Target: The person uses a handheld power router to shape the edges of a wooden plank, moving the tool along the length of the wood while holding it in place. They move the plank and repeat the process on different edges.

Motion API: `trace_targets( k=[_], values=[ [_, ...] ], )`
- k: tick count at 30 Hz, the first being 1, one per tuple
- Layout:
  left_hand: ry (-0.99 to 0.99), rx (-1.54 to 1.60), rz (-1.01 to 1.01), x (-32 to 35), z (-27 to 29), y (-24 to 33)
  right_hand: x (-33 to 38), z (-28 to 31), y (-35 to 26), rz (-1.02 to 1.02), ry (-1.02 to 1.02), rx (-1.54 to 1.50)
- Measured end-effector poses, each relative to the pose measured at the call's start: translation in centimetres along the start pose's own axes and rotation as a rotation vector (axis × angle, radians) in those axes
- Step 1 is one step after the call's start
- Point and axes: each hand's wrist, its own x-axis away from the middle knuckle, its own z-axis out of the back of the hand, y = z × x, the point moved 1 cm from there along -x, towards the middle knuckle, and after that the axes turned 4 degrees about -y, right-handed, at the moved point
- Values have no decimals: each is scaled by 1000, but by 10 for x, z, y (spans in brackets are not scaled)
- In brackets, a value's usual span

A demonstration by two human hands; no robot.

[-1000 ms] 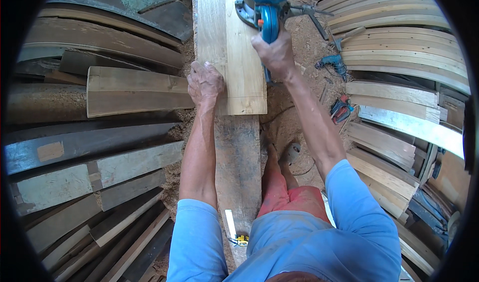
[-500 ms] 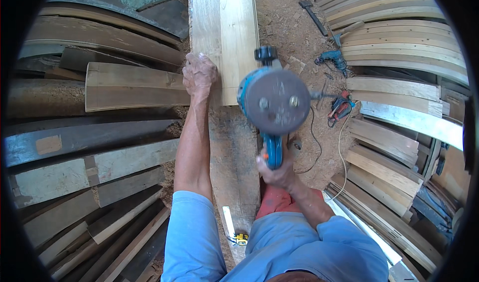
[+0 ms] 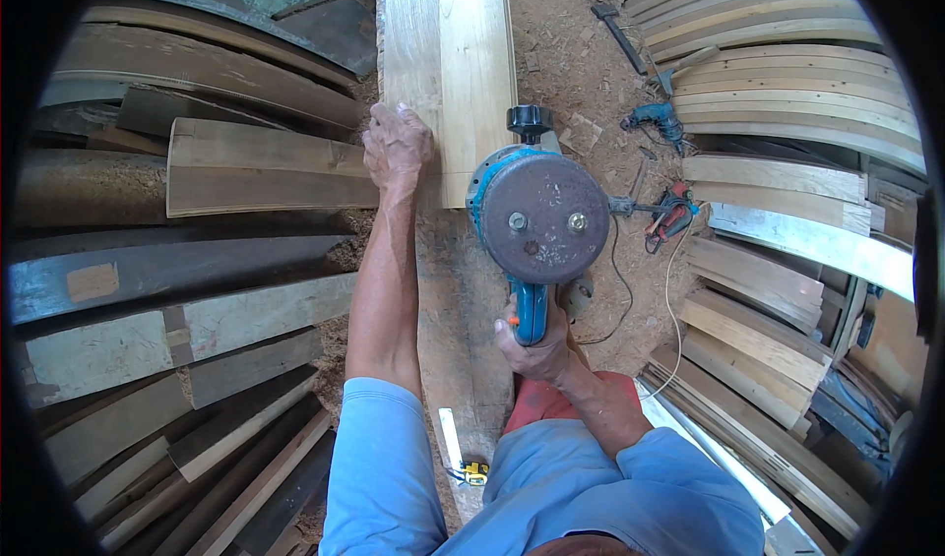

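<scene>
My right hand (image 3: 539, 347) is wrapped round the rear handle of a blue power tool (image 3: 533, 312). A round, dark brown disc (image 3: 543, 212) with two bolts tops the tool, and a black knob (image 3: 529, 118) stands at its far end. This disc hides the tool's body and underside; whether it touches the wood I cannot tell. To its left, my left hand (image 3: 397, 150) has its fingers curled at the left edge of a pale wooden board (image 3: 477, 64), beside a greyer strip (image 3: 411, 44). Both lie lengthwise on a worn wooden bench (image 3: 458, 300).
Stacked planks (image 3: 266, 167) crowd the left, and curved boards (image 3: 778, 84) the right. On the shavings-covered floor lie a hammer (image 3: 618, 36), a blue drill (image 3: 655, 121), a red tool (image 3: 672, 216) and a pale cord (image 3: 674, 330). A yellow tape measure (image 3: 474, 473) sits at the bench's near end.
The power tool and my right hand have moved slightly nearer to me. The disc, blurred before, now looks sharp. My left hand stays at the board's edge.
</scene>
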Motion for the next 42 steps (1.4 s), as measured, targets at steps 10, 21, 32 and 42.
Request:
trace_targets(
  k=[10,21,32,42],
  values=[
    [5,-7,-5,0,0,2,-27,2,-3,60,63,-6],
    [-30,-4,35,-5,-1,-1,-158,22,-14,118,77,5],
    [-2,19,-3,1,0,5,-340,51,-25,384,206,202],
    [7,-21,-6,-3,-2,-4,-174,30,-35,79,27,39]
  ],
)
